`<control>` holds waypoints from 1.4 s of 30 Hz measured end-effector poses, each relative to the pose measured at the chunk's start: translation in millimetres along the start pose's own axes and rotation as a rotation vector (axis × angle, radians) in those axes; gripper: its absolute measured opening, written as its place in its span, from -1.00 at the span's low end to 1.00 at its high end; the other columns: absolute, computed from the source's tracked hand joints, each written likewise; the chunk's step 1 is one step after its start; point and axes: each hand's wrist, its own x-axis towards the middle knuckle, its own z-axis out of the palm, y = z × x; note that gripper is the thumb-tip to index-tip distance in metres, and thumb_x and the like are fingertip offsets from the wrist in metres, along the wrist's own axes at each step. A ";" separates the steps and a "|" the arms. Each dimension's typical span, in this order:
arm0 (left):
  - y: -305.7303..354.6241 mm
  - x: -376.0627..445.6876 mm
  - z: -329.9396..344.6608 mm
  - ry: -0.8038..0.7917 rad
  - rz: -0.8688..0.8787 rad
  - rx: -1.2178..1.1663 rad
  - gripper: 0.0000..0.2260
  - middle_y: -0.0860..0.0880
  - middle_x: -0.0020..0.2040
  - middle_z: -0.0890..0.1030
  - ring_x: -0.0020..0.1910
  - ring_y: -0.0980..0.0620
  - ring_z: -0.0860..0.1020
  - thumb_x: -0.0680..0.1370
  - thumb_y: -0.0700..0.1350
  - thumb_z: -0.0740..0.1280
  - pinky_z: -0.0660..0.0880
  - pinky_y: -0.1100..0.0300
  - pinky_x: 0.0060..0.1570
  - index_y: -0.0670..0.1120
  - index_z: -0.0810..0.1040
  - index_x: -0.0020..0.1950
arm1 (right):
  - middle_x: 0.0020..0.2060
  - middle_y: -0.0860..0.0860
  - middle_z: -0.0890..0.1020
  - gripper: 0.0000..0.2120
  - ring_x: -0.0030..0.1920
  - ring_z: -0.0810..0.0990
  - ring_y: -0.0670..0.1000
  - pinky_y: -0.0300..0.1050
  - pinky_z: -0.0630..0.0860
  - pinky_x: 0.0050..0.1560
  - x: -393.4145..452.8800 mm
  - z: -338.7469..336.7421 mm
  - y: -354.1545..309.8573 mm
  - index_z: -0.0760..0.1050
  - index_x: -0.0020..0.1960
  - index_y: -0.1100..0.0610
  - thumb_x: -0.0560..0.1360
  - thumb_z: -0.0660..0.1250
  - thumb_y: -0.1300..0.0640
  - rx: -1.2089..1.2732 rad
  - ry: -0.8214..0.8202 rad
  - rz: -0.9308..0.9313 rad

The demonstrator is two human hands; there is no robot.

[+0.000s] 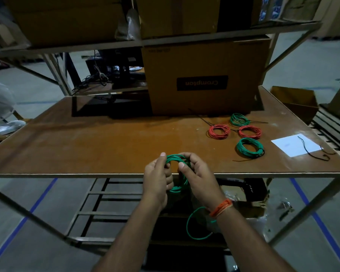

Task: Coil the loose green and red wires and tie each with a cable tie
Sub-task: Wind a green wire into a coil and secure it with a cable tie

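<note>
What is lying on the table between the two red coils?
In the head view, only a black cable tie crosses the narrow gap between the left red coil and the right red coil; otherwise bare table.

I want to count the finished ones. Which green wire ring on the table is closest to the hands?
The green coil at the front of the group, beside the white paper. The other green coil lies farther back, by the cardboard box, behind the red coils.

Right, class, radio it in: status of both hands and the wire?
Left hand and right hand both grip the green wire coil at the table edge. Loose tail hangs below. No tie on it yet. Nothing in the way.
</note>
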 end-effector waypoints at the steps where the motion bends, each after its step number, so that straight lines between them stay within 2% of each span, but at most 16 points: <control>1: -1.4 -0.5 2.1 0.046 0.024 0.030 -0.70 0.08 -0.50 0.23 -0.58 0.17 0.14 0.71 0.00 0.19 0.07 0.29 -0.59 -0.10 0.41 -0.17 | 0.01 -0.04 0.66 -0.80 0.01 0.63 -0.08 -0.03 0.57 0.10 -1.0 1.5 1.0 0.53 0.21 0.01 0.64 0.26 0.19 0.015 0.015 -0.009; 6: -7.4 -1.3 10.2 0.219 0.047 0.100 -0.72 0.08 -0.49 0.27 -0.55 0.13 0.20 0.69 0.00 0.23 0.14 0.26 -0.54 -0.08 0.47 -0.16 | -0.29 -0.10 0.53 -0.74 -0.25 0.46 -0.07 -0.13 0.46 -0.18 -5.8 15.2 4.6 0.59 0.20 -0.07 0.66 0.20 0.18 0.102 0.131 -0.010; 9: -11.0 -3.1 13.6 0.246 0.026 0.082 -0.72 0.06 -0.48 0.26 -0.55 0.13 0.19 0.70 0.00 0.21 0.12 0.26 -0.54 -0.07 0.44 -0.17 | -0.38 -0.20 0.51 -0.78 -0.33 0.44 -0.15 -0.21 0.39 -0.26 -3.6 18.8 8.7 0.63 0.17 -0.01 0.66 0.22 0.12 0.057 0.200 -0.018; 11: -12.2 -4.7 15.2 0.221 0.010 0.052 -0.71 0.07 -0.48 0.25 -0.54 0.13 0.17 0.70 0.01 0.19 0.10 0.26 -0.55 -0.08 0.42 -0.17 | -0.39 -0.29 0.54 -0.79 -0.34 0.48 -0.24 -0.34 0.37 -0.25 -0.7 19.0 10.8 0.64 0.14 0.05 0.66 0.23 0.13 0.016 0.244 -0.017; 13: -11.9 -3.6 14.9 0.195 -0.025 0.025 -0.71 0.07 -0.49 0.24 -0.55 0.13 0.15 0.71 0.00 0.16 0.07 0.27 -0.57 -0.10 0.40 -0.16 | -0.40 -0.31 0.53 -0.79 -0.36 0.48 -0.25 -0.39 0.33 -0.28 1.0 19.1 12.7 0.65 0.12 0.08 0.66 0.23 0.14 -0.008 0.264 -0.024; 15: -9.8 -0.8 12.2 0.161 -0.057 -0.005 -0.72 0.05 -0.50 0.22 -0.56 0.12 0.13 0.70 -0.04 0.13 0.04 0.27 -0.57 -0.13 0.39 -0.16 | -0.42 -0.25 0.52 -0.79 -0.40 0.42 -0.21 -0.26 0.33 -0.33 1.9 19.2 15.6 0.65 0.10 0.05 0.66 0.23 0.14 -0.009 0.262 -0.045; 16: -9.1 0.9 10.1 0.137 -0.067 -0.023 -0.72 0.04 -0.50 0.21 -0.57 0.12 0.12 0.69 -0.06 0.11 0.03 0.27 -0.56 -0.14 0.38 -0.17 | -0.44 -0.20 0.49 -0.80 -0.41 0.39 -0.13 -0.15 0.31 -0.36 2.1 19.1 15.9 0.65 0.10 0.03 0.66 0.24 0.13 -0.002 0.255 -0.053; 18: -8.0 3.3 5.8 0.072 -0.094 -0.081 -0.71 0.04 -0.50 0.20 -0.58 0.12 0.11 0.68 -0.08 0.09 0.03 0.26 -0.55 -0.14 0.38 -0.20 | -0.45 -0.11 0.42 -0.81 -0.42 0.31 0.02 -0.07 0.25 -0.37 4.5 16.7 14.0 0.66 0.08 0.01 0.65 0.25 0.12 0.024 0.233 -0.066; 20: -7.0 4.3 1.9 -0.021 -0.140 -0.161 -0.68 0.05 -0.51 0.20 -0.59 0.12 0.13 0.68 -0.08 0.07 0.08 0.26 -0.56 -0.14 0.39 -0.23 | -0.44 -0.04 0.37 -0.81 -0.41 0.29 0.03 -0.10 0.23 -0.39 7.2 12.4 9.4 0.66 0.07 0.04 0.65 0.26 0.16 0.031 0.215 -0.070; 24: -2.4 3.9 -2.1 -0.150 -0.226 -0.278 -0.66 0.05 -0.50 0.25 -0.58 0.13 0.20 0.67 -0.08 0.04 0.19 0.25 -0.55 -0.16 0.47 -0.19 | -0.42 -0.02 0.39 -0.80 -0.39 0.32 0.03 -0.13 0.25 -0.39 10.8 6.7 4.8 0.66 0.06 0.10 0.65 0.25 0.19 0.048 0.212 -0.061; 26: -2.2 2.6 -1.8 -0.142 -0.232 -0.273 -0.64 0.05 -0.50 0.24 -0.58 0.13 0.20 0.70 -0.06 0.05 0.18 0.25 -0.55 -0.17 0.48 -0.17 | -0.40 0.00 0.41 -0.80 -0.37 0.33 0.03 -0.14 0.27 -0.39 11.5 8.5 6.0 0.66 0.05 0.10 0.65 0.25 0.20 0.059 0.212 -0.049; 29: -2.5 2.6 -2.4 -0.032 -0.198 -0.213 -0.62 0.06 -0.51 0.19 -0.60 0.15 0.12 0.72 0.02 0.10 0.04 0.25 -0.55 -0.12 0.41 -0.23 | -0.40 0.02 0.40 -0.80 -0.39 0.30 0.02 -0.17 0.24 -0.40 11.0 16.8 8.4 0.66 0.05 0.09 0.65 0.25 0.21 0.078 0.170 -0.060; 34: -2.1 2.2 -4.3 0.051 -0.126 -0.177 -0.64 0.06 -0.52 0.17 -0.62 0.15 0.09 0.72 -0.01 0.12 -0.02 0.26 -0.54 -0.10 0.36 -0.24 | -0.43 -0.02 0.40 -0.81 -0.41 0.31 -0.01 -0.18 0.25 -0.40 9.9 24.5 12.2 0.65 0.08 0.07 0.65 0.25 0.19 0.059 0.142 -0.089; 39: -10.1 -0.3 -3.2 -0.008 -0.136 -0.329 -0.64 0.06 -0.48 0.23 -0.58 0.17 0.18 0.71 0.03 0.15 0.12 0.28 -0.56 -0.17 0.46 -0.15 | -0.43 -0.09 0.42 -0.80 -0.39 0.32 -0.01 -0.17 0.26 -0.40 14.6 20.5 13.8 0.66 0.07 0.07 0.65 0.25 0.18 0.046 0.201 -0.073; 42: -13.7 -4.7 1.8 -0.016 -0.088 -0.380 -0.66 0.04 -0.46 0.27 -0.54 0.15 0.24 0.72 0.00 0.13 0.21 0.28 -0.52 -0.19 0.49 -0.10 | -0.44 -0.19 0.48 -0.80 -0.38 0.38 -0.15 -0.25 0.34 -0.36 17.3 19.8 12.3 0.65 0.06 0.09 0.65 0.24 0.19 0.050 0.242 -0.074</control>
